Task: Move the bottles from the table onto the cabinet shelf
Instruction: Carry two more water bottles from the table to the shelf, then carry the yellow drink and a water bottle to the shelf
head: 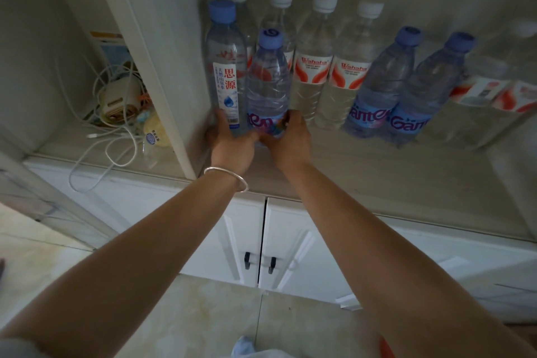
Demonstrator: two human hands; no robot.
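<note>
We see the cabinet (290, 244) filling the view, with its white double doors (258, 241) shut at 6 o'clock from the frame centre and its open shelf (363, 177) running across above them. A vertical divider (151, 61) at 10 o'clock splits the shelf into two bays.

In the right bay, bottles stand upright in rows. Four white-capped bottles (312, 67) with red-and-white labels stand at the back, at 12 o'clock. Two blue-capped bottles (406, 90) with blue labels stand side by side at 2 o'clock, touching each other. More bottles at 3 o'clock are too blurred to identify.

At 11 o'clock, the white-label bottle (225, 67) with a blue cap stands just beside the divider. Touching its right side stands the blue-label bottle (268, 81), also blue-capped and upright on the shelf.

We reach in with both arms. Our left hand (232, 145), with a silver bracelet (226, 179) at the wrist, wraps its fingers round the base of the white-label bottle. Our right hand (287, 139) curls its fingers round the lower part of the blue-label bottle.

In the left bay, at 9 o'clock, lie a tangle of white cables (110, 131) and a cream charger block (119, 102).
</note>
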